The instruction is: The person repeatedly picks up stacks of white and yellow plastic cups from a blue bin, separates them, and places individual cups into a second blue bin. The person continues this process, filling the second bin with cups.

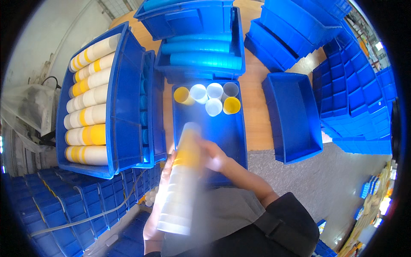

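A long stack of nested white and yellow cups (175, 201) slants up in front of my body, its upper end over a blue tray (227, 141). My left hand (168, 165) supports it from the left side, with the fingers partly hidden behind the cups. From the right, my right hand (212, 156) grips the stack's upper part near the yellow cups; its fingertips are blurred. At the far end of the tray stand several open cups: a yellow cup (183, 95), a white cup (213, 107), a grey cup (230, 89) and others.
On the left, a tilted blue bin (121, 103) holds several white and yellow cup stacks (87, 97). Another blue bin (199, 76) beyond the tray contains light-blue stacks (205, 60). An empty blue bin (295, 115) and piled blue bins (351, 94) stand at the right.
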`<action>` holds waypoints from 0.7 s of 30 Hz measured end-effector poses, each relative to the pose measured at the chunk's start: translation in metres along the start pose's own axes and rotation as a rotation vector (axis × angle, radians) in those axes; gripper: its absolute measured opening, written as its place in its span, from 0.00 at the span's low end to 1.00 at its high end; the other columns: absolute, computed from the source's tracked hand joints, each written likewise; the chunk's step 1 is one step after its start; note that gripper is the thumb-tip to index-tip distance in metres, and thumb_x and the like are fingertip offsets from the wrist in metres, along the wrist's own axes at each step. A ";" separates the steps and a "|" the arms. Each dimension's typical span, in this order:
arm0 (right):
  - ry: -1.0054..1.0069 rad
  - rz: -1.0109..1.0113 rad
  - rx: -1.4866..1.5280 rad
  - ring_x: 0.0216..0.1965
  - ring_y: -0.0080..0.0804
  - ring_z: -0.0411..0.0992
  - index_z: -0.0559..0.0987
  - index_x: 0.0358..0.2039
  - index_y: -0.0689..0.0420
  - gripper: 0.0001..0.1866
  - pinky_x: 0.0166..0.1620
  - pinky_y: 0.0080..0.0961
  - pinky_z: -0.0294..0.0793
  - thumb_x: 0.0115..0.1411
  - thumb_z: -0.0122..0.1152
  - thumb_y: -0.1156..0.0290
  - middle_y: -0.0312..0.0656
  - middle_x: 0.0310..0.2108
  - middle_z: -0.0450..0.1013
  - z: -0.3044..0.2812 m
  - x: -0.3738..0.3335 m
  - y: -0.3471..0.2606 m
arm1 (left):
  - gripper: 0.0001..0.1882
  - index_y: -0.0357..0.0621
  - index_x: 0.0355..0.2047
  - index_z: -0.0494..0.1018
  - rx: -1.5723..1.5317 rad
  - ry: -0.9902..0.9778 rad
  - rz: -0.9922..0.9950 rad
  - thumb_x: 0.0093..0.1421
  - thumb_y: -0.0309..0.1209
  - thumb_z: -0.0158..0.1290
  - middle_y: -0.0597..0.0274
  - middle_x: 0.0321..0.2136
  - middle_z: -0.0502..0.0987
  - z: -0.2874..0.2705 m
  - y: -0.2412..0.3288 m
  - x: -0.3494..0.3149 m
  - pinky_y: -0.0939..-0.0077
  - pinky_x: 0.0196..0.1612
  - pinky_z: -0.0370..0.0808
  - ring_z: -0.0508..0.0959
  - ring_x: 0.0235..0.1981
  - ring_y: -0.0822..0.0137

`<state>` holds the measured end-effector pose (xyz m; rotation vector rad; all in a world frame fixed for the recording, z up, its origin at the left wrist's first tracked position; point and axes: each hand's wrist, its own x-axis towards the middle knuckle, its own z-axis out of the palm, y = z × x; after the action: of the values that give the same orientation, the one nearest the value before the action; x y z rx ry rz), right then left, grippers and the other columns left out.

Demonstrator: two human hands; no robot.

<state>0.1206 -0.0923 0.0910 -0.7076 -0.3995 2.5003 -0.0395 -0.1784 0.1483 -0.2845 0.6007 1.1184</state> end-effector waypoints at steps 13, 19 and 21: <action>-0.026 -0.048 -0.154 0.53 0.36 0.72 0.68 0.59 0.58 0.33 0.59 0.39 0.66 0.68 0.49 0.41 0.44 0.50 0.74 -0.007 0.021 0.002 | 0.36 0.33 0.57 0.66 0.257 0.102 -0.064 0.65 0.55 0.53 0.39 0.41 0.78 -0.003 0.024 -0.004 0.58 0.39 0.85 0.83 0.36 0.51; 0.154 0.059 0.153 0.57 0.38 0.70 0.67 0.60 0.58 0.39 0.62 0.49 0.62 0.65 0.49 0.34 0.46 0.54 0.72 -0.007 0.043 -0.006 | 0.38 0.32 0.57 0.65 0.230 0.090 -0.229 0.63 0.55 0.55 0.39 0.43 0.78 0.005 0.039 -0.018 0.61 0.42 0.85 0.84 0.39 0.52; 0.012 0.060 0.140 0.57 0.39 0.70 0.66 0.61 0.59 0.36 0.63 0.44 0.64 0.67 0.51 0.40 0.47 0.54 0.71 -0.011 0.022 0.000 | 0.38 0.32 0.58 0.65 0.325 0.105 -0.225 0.63 0.55 0.55 0.40 0.43 0.78 0.010 0.035 -0.017 0.61 0.43 0.85 0.84 0.39 0.53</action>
<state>0.1105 -0.0794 0.0733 -0.6872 -0.1988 2.5500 -0.0735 -0.1715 0.1689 -0.1253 0.8114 0.7783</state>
